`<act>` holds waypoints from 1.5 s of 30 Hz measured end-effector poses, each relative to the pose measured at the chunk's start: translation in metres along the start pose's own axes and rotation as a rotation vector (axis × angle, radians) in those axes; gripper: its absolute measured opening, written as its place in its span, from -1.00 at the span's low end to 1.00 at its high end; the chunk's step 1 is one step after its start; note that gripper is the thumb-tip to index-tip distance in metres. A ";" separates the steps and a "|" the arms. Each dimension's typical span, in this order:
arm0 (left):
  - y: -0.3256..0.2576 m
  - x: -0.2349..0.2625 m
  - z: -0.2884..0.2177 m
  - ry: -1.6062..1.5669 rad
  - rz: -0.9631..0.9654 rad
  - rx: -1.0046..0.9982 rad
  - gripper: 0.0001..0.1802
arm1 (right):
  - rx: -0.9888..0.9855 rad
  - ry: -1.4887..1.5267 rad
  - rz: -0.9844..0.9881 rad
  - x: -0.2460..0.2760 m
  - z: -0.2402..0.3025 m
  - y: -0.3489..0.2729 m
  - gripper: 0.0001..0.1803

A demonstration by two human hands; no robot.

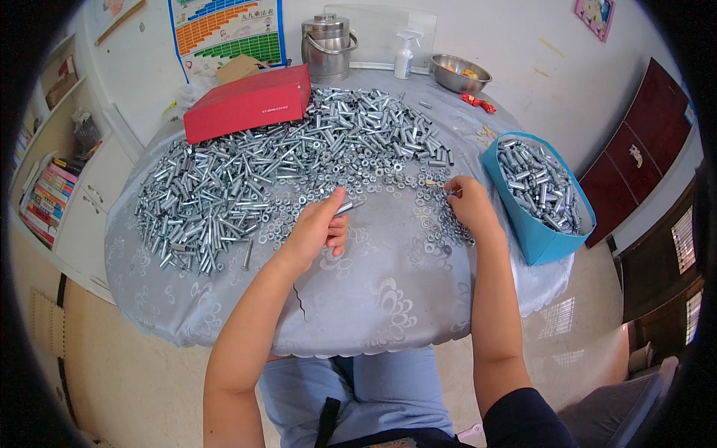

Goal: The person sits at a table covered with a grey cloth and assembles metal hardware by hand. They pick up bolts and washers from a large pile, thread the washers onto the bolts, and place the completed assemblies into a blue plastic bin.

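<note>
My left hand [317,228] is closed around a silver metal bolt [349,207] that looks sleeved, its end sticking out past the thumb to the right. Over on the right, my right hand [472,206] has its fingertips pinched together at a cluster of small nuts and washers [437,213]. What those fingertips hold, if anything, is too small to tell. Beyond both hands spreads a big heap of loose silver bolts and sleeves [216,194], with more nuts and washers [358,175] along its near edge.
A teal fabric bin [549,243] full of bolt assemblies stands right of my right arm. On the heap's far side rests a red box [246,104]. Behind are a steel pot [326,52], a spray bottle [403,60] and a metal bowl [448,75]. Grey cloth covers the table [373,299].
</note>
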State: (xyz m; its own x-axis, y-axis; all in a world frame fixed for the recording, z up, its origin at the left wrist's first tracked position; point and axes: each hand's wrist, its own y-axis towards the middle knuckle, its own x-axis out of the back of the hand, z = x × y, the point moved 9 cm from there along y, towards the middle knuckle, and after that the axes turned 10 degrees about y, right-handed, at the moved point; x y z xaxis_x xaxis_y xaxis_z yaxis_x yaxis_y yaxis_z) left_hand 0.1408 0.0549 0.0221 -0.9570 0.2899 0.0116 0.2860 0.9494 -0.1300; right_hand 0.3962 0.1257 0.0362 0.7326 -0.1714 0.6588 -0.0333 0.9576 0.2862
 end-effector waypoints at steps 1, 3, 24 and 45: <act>0.000 0.000 -0.001 0.003 0.000 -0.004 -0.41 | 0.000 0.004 0.001 0.000 0.001 0.000 -0.77; 0.000 0.000 0.000 0.004 -0.001 0.004 -0.41 | 0.008 0.003 -0.002 0.001 0.003 0.000 -0.78; 0.001 -0.002 0.003 0.006 0.013 0.015 -0.42 | 0.024 -0.002 -0.011 -0.001 0.012 -0.003 -0.76; 0.003 -0.003 0.006 0.059 0.021 0.026 -0.41 | 0.174 0.488 0.049 -0.006 0.062 -0.011 -0.69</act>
State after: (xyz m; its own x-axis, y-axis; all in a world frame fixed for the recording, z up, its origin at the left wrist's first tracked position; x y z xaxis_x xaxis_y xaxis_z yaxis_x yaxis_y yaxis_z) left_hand 0.1446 0.0560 0.0156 -0.9460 0.3174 0.0665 0.3042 0.9396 -0.1569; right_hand 0.3502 0.1022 0.0719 0.9578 0.0402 0.2846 -0.1574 0.9019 0.4023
